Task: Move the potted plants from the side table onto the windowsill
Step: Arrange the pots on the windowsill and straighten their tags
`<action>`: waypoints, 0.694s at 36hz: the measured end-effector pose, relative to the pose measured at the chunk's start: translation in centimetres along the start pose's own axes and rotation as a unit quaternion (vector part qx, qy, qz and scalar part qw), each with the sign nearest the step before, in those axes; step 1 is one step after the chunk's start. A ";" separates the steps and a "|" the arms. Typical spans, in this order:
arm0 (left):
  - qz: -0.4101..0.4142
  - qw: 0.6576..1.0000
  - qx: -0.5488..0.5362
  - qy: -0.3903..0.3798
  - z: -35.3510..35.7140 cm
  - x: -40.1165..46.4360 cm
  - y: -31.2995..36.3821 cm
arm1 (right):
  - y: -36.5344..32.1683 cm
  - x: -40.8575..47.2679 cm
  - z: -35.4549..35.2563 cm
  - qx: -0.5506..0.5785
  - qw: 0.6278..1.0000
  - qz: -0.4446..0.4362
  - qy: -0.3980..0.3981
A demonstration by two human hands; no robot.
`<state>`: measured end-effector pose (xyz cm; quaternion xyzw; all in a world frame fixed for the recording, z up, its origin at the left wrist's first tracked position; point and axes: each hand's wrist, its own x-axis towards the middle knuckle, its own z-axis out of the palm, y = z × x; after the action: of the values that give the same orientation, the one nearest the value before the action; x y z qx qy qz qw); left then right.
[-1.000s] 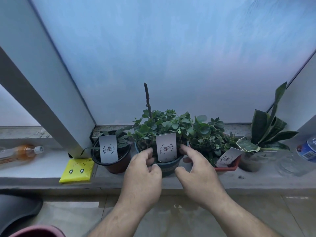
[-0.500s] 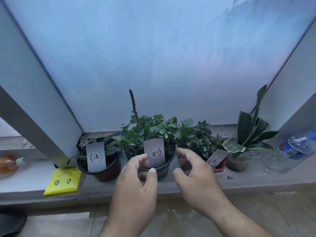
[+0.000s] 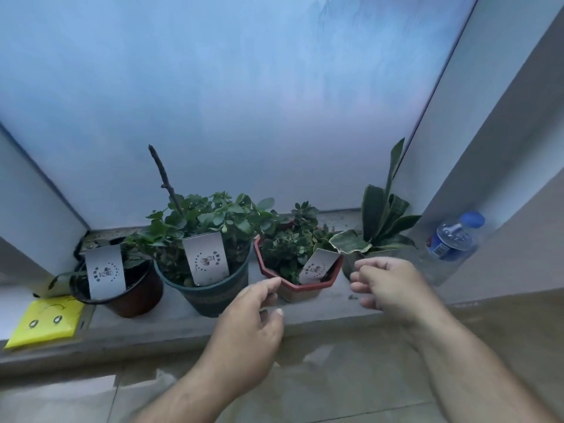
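4 potted plants stand in a row on the windowsill (image 3: 171, 323), all upright. From the left: a dark brown pot (image 3: 128, 293) with a white tag, a dark green pot (image 3: 213, 296) with bushy foliage and a bare twig (image 3: 164, 178), a red octagonal pot (image 3: 300, 286) with small leaves, and a snake plant (image 3: 383, 213) in a pot I cannot make out clearly behind the right hand. The green and red pots sit close; their leaves overlap.

Left hand (image 3: 248, 337): empty, fingers loosely curled, hanging in front of the sill edge between the green and red pots, touching neither that I can tell. Right hand (image 3: 389, 288): empty as well, fingers loosely bent, just in front of the snake plant's pot, near the red pot's right corner.

The side table is not in view, so I cannot tell whether any pots remain there.

Risks, as judged:
- Either hand could brush the red pot's slanted tag (image 3: 317, 265) or the snake plant's low drooping leaf (image 3: 351, 242) and tip or drag a pot.
- The green pot sits nearest the sill's front edge; a knock from the left wrist could send it off.
- A water bottle (image 3: 454, 236) stands at the far right and a yellow packet (image 3: 45, 322) lies at the far left, crowding the spare room, so a further pot may need squeezing in.
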<state>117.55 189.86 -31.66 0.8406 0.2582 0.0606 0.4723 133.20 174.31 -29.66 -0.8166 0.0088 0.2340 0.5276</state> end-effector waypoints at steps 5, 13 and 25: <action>0.003 1.000 -0.010 -0.018 1.6 0.9 1.9 | 2.7 1.6 0.7 -0.039 0.997 0.027 -0.067; 0.004 1.000 0.012 0.007 2.9 3.4 2.7 | 1.8 1.9 2.6 -0.002 0.996 -0.006 -0.089; -0.022 0.999 0.023 -0.026 4.3 3.3 2.3 | 1.6 2.8 3.0 -0.092 0.985 -0.118 -0.087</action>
<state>122.81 187.20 -32.58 0.8465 0.2654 0.0225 0.4609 134.13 176.81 -33.12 -0.8337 -0.1547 0.2400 0.4726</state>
